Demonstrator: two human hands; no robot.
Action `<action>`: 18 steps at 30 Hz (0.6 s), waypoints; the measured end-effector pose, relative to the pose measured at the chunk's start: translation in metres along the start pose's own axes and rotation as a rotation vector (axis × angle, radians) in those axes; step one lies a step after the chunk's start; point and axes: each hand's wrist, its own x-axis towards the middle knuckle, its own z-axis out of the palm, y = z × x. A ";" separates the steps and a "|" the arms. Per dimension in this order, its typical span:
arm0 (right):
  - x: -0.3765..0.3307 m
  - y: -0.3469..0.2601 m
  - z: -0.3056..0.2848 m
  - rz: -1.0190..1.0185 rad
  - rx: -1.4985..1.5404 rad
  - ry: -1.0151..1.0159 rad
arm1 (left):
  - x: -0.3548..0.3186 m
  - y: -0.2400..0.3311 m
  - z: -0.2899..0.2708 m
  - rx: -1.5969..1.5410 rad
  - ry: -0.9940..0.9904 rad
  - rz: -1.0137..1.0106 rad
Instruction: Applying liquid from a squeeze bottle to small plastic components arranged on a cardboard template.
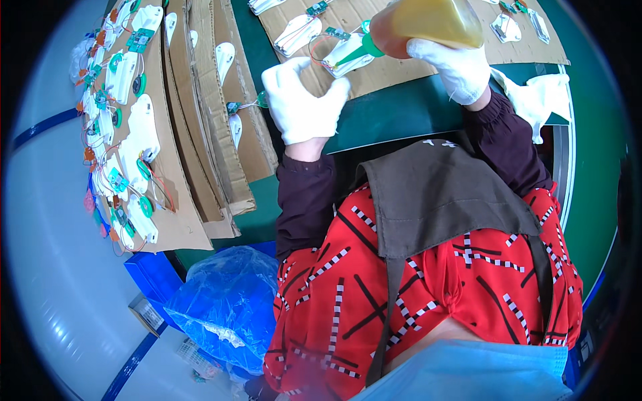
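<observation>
My right hand, in a white glove, grips a squeeze bottle of amber liquid. The bottle lies tilted on its side, and its green nozzle points down to the left over a white plastic shell on a cardboard sheet. Wires link that shell to a small green circuit board. Left of the shell, my gloved left hand holds nothing, its thumb and fingers apart. Another white shell lies just above it on the same sheet.
Stacked cardboard sheets at the left carry several white shells with boards, wires and green rings. A white glove lies at the right on the green table. Below left stands a blue bin lined with clear plastic.
</observation>
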 end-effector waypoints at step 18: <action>-0.012 -0.012 -0.010 -0.178 -0.289 -0.151 | 0.003 -0.002 0.010 0.195 -0.074 0.020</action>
